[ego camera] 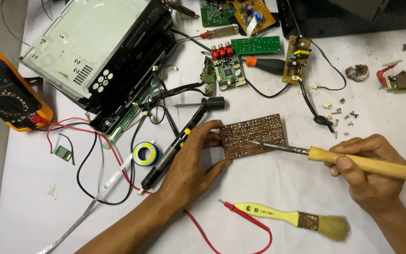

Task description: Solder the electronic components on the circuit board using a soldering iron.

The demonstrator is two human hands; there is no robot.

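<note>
A brown circuit board (254,134) lies solder side up on the white table cover. My left hand (191,162) grips its left edge between thumb and fingers. My right hand (367,169) holds a soldering iron (353,160) by its wooden handle, and the metal tip rests on the board near its middle. A black desoldering pump (175,148) lies just left of my left hand, partly under it.
An opened metal player chassis (95,51) sits at the upper left, with an orange multimeter (5,89) beside it. A yellow-handled brush (297,218) and red probe lead (240,211) lie in front. Green boards (229,70), screwdrivers (266,63), a solder reel (145,154) and loose screws (341,115) lie around.
</note>
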